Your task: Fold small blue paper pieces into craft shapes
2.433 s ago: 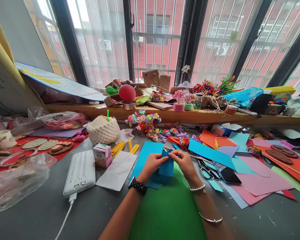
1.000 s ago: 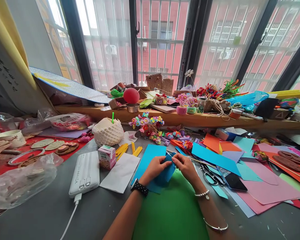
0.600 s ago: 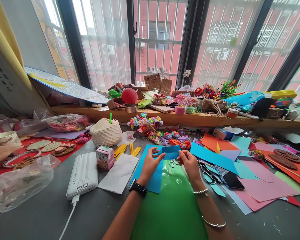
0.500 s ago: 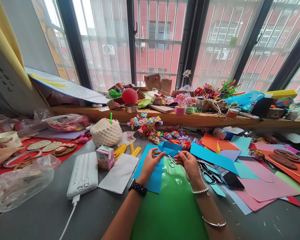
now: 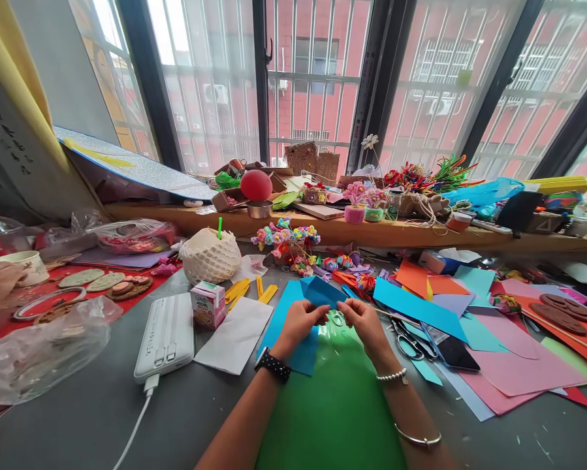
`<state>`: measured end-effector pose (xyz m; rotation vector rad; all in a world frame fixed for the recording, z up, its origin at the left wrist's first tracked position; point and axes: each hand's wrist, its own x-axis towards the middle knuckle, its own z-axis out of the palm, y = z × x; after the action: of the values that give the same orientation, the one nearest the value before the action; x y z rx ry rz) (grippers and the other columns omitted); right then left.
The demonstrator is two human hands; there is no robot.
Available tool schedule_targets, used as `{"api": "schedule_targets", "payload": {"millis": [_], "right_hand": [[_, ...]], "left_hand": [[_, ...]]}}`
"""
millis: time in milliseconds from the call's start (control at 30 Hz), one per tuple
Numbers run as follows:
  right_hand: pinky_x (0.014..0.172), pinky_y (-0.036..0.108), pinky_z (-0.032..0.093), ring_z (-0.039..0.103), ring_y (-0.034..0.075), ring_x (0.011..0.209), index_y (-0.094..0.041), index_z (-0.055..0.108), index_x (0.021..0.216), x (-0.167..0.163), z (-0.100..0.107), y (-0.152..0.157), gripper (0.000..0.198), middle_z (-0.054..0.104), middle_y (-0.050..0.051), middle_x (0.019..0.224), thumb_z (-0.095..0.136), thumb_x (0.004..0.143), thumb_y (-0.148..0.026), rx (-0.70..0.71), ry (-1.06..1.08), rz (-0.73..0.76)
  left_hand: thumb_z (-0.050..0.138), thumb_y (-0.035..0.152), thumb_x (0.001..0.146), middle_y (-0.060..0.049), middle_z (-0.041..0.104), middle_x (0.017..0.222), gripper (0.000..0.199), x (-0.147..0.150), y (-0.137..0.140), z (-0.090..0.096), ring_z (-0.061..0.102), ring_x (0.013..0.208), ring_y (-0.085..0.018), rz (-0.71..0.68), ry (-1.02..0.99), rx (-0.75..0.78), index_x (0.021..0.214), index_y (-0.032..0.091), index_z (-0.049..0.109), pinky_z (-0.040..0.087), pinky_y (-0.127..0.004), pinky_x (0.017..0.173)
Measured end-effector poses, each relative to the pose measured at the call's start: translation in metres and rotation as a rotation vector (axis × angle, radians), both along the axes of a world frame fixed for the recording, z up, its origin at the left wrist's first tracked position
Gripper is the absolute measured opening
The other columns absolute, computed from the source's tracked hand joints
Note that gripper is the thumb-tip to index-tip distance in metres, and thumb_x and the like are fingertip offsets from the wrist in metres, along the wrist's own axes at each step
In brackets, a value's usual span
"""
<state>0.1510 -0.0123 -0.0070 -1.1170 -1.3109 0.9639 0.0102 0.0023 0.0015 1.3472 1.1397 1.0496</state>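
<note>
A piece of blue paper (image 5: 322,292) is held up between my two hands, with a crease across it. My left hand (image 5: 300,323) pinches its lower left part. At its right end, the fingers of my right hand (image 5: 364,321) are closed on the edge. Below lie a larger sheet of blue paper (image 5: 287,346) and a shiny green mat (image 5: 335,405). Small scissors (image 5: 338,318) rest on the mat between my hands, partly hidden by the paper.
A white power bank (image 5: 166,336) with a cable, a small drink carton (image 5: 208,304) and a white paper (image 5: 234,336) lie to the left. Black-handled scissors (image 5: 413,343), a phone (image 5: 452,349) and coloured paper sheets (image 5: 523,372) lie right. Another person's hand (image 5: 2,287) is at far left.
My left hand has closed from spread fingers onto the blue paper, which has tilted up. Another person's hand now shows at the far left by the paper cup.
</note>
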Motion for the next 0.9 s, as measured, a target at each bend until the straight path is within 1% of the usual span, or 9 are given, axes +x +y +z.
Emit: {"api": "schedule_targets", "payload": {"millis": [100, 200, 333, 433, 533, 600, 667, 767, 900], "right_hand": [[0.041, 0.021, 0.029, 0.035, 0.008, 0.042, -0.017, 0.045, 0.052, -0.001, 0.0, -0.001, 0.03, 0.038, -0.006, 0.045, 0.057, 0.063, -0.042, -0.002, -0.038, 0.005], [0.04, 0.021, 0.029, 0.036, 0.008, 0.041, -0.017, 0.048, 0.054, -0.005, -0.002, -0.001, 0.03, 0.04, -0.006, 0.045, 0.057, 0.062, -0.044, -0.036, -0.035, 0.076], [0.042, 0.021, 0.032, 0.04, 0.008, 0.042, -0.017, 0.05, 0.057, -0.009, -0.006, 0.0, 0.029, 0.043, -0.006, 0.046, 0.055, 0.065, -0.044, -0.034, 0.016, 0.11], [0.045, 0.021, 0.036, 0.045, 0.009, 0.045, -0.016, 0.052, 0.058, -0.009, -0.006, -0.001, 0.028, 0.05, -0.003, 0.05, 0.055, 0.066, -0.042, -0.022, -0.065, 0.178], [0.048, 0.022, 0.04, 0.05, 0.011, 0.05, -0.015, 0.056, 0.066, -0.006, -0.002, -0.002, 0.03, 0.055, 0.001, 0.056, 0.047, 0.073, -0.043, 0.054, -0.124, 0.138], [0.051, 0.023, 0.043, 0.054, 0.013, 0.059, -0.016, 0.057, 0.082, -0.003, 0.002, -0.004, 0.03, 0.058, 0.004, 0.067, 0.042, 0.077, -0.041, 0.152, -0.132, 0.026], [0.055, 0.024, 0.045, 0.055, 0.015, 0.069, -0.018, 0.055, 0.095, 0.0, 0.005, -0.006, 0.027, 0.058, 0.006, 0.081, 0.042, 0.078, -0.035, 0.252, -0.196, -0.035], [0.059, 0.026, 0.046, 0.054, 0.017, 0.078, -0.022, 0.06, 0.089, 0.001, 0.007, -0.007, 0.02, 0.056, 0.006, 0.089, 0.045, 0.076, -0.027, 0.343, -0.368, 0.018], [0.063, 0.026, 0.045, 0.052, 0.017, 0.08, -0.023, 0.064, 0.079, 0.0, 0.006, -0.007, 0.017, 0.055, 0.004, 0.083, 0.049, 0.074, -0.02, 0.355, -0.465, 0.051]], "left_hand": [[0.061, 0.04, 0.058, -0.002, 0.059, 0.052, 0.028, 0.0, -0.001, 0.0, 0.055, 0.052, -0.013, 0.057, -0.039, 0.072, 0.055, 0.012, 0.055, 0.043, -0.024, 0.054], [0.06, 0.04, 0.06, -0.002, 0.06, 0.058, 0.027, 0.0, -0.002, 0.0, 0.056, 0.058, -0.014, 0.089, -0.112, 0.119, 0.064, 0.013, 0.057, 0.044, -0.024, 0.058], [0.061, 0.039, 0.059, -0.002, 0.061, 0.062, 0.028, 0.0, -0.001, -0.001, 0.057, 0.063, -0.015, 0.023, -0.159, 0.083, 0.066, 0.012, 0.057, 0.044, -0.025, 0.061], [0.063, 0.037, 0.058, -0.002, 0.06, 0.062, 0.027, -0.002, 0.001, -0.003, 0.057, 0.062, -0.014, 0.026, -0.186, 0.072, 0.065, 0.011, 0.057, 0.045, -0.026, 0.062], [0.063, 0.035, 0.058, -0.002, 0.059, 0.063, 0.027, -0.003, 0.003, -0.005, 0.057, 0.061, -0.014, 0.073, -0.243, 0.034, 0.067, 0.011, 0.056, 0.046, -0.026, 0.062], [0.064, 0.035, 0.057, -0.002, 0.059, 0.062, 0.027, -0.004, 0.004, -0.004, 0.056, 0.059, -0.013, 0.096, -0.264, 0.017, 0.069, 0.011, 0.056, 0.046, -0.026, 0.061], [0.065, 0.034, 0.055, -0.001, 0.059, 0.06, 0.029, -0.004, 0.004, -0.003, 0.056, 0.056, -0.012, 0.111, -0.262, 0.021, 0.07, 0.011, 0.056, 0.046, -0.026, 0.059], [0.066, 0.033, 0.054, 0.0, 0.058, 0.057, 0.03, -0.003, 0.003, -0.003, 0.055, 0.054, -0.012, 0.128, -0.236, 0.038, 0.071, 0.011, 0.055, 0.045, -0.025, 0.057], [0.064, 0.033, 0.057, 0.001, 0.057, 0.055, 0.037, -0.004, 0.002, -0.002, 0.055, 0.053, -0.012, 0.146, -0.174, 0.1, 0.084, 0.012, 0.051, 0.044, -0.025, 0.056]]}}
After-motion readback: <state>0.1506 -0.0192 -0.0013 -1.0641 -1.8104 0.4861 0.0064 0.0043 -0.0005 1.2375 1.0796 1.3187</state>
